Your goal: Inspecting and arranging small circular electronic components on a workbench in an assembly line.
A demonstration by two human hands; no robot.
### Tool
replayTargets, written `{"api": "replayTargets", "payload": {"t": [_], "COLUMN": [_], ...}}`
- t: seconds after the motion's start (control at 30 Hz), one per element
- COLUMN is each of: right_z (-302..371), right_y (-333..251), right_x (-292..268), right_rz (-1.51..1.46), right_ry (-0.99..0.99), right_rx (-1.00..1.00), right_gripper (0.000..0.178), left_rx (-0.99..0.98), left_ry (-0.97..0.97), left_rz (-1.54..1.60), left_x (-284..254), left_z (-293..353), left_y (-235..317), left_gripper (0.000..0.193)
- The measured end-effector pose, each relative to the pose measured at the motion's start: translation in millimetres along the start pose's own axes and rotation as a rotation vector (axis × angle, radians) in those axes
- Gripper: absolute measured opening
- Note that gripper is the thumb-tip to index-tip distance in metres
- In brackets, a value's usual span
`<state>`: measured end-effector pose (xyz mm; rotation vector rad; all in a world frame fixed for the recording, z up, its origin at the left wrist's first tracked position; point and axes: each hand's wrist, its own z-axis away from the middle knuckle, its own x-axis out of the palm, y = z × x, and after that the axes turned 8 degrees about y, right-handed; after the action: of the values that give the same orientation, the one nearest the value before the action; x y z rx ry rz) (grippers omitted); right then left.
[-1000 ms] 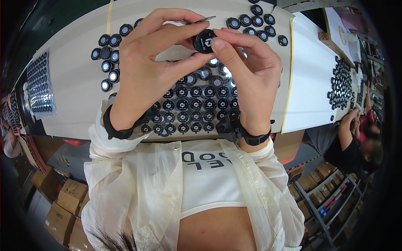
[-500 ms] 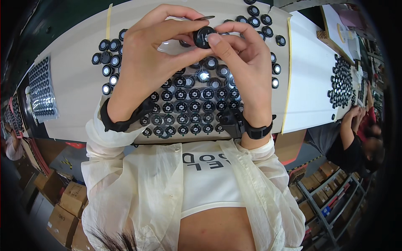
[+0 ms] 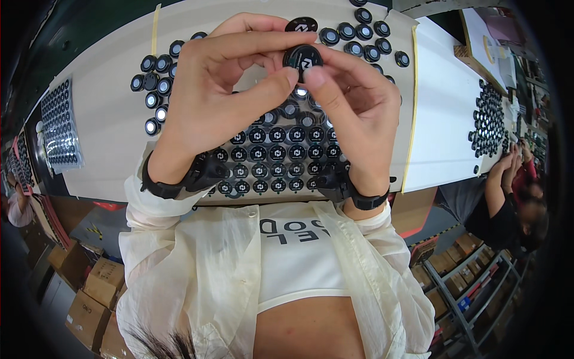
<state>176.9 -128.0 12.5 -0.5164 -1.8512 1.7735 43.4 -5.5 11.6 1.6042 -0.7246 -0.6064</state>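
Note:
Both my hands are raised above the far part of the table around one round black cap-like part (image 3: pixel 302 58) with a white logo on its face. My left hand (image 3: pixel 206 90) is closed, its thumb tip against the part's near left edge. Between that hand's upper fingers, a thin black disc (image 3: pixel 301 25) with a white logo sticks out beyond the part. My right hand (image 3: pixel 362 99) grips the part's right side, thumb at its near edge. Below the hands lies a clear plastic sheet (image 3: pixel 287 161) bearing rows of round black logo discs.
Loose round black parts with pale centres lie at the left (image 3: pixel 153 100) and at the far right (image 3: pixel 363 32). A bagged sheet of discs (image 3: pixel 60 128) lies farther left. Another cluster of black parts (image 3: pixel 490 116) sits on the right-hand table, near another person's hands (image 3: pixel 507 161).
Both hands have come slightly nearer to me and turned. The thin disc, edge-on before, now shows its face. The part's face is more fully in view, and my left thumb has moved up against it.

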Motion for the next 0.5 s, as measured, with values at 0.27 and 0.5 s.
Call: {"api": "replayTargets", "payload": {"t": [0.27,0.5], "right_z": [5,-1], "right_y": [3,8], "right_x": [9,10], "right_rz": [-0.005,-0.038], "right_ry": [0.104,0.158], "right_rx": [-0.088,-0.037], "right_gripper": [0.028,0.020], "left_rx": [0.071,-0.015], "left_ry": [0.076,0.122], "left_rz": [0.018,0.130], "left_x": [8,13], "left_z": [6,-7], "left_y": [-6,-19], "left_gripper": [0.040,0.029]}}
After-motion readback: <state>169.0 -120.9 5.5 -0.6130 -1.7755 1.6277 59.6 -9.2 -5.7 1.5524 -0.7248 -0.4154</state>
